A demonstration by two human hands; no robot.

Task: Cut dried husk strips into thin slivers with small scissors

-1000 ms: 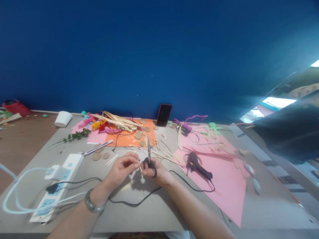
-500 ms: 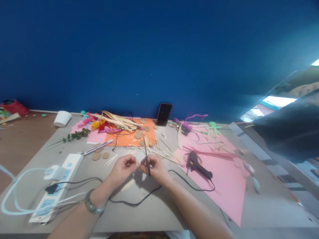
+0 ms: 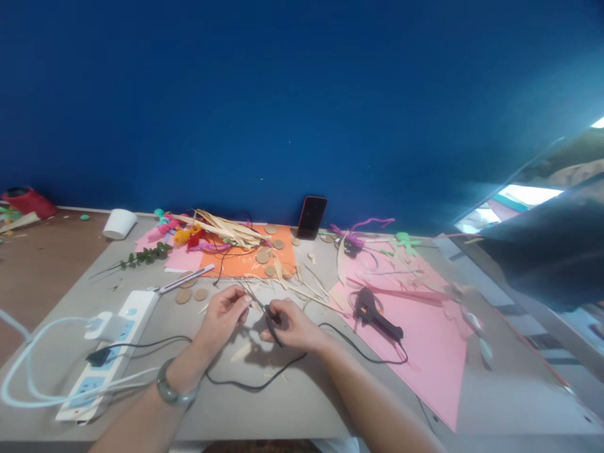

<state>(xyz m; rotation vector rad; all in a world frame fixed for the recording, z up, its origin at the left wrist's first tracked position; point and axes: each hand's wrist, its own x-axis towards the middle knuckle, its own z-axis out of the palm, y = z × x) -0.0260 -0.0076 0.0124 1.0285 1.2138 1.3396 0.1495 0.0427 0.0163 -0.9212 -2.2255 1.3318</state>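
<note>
At mid-table [image 3: 292,402], clasped scissors [image 3: 264,309] in the right hand [image 3: 291,326], fingers curled tight on the handles, blades tipped toward the left hand [image 3: 221,316]. Pinched fingertips there; could not tell on what. Showed cut slivers [image 3: 240,352] below; glue gun [image 3: 375,313] untouched.

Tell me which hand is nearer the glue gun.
Right. The right hand, holding scissors, sits just left of the glue gun; the left hand is farther left, beyond it.
</note>
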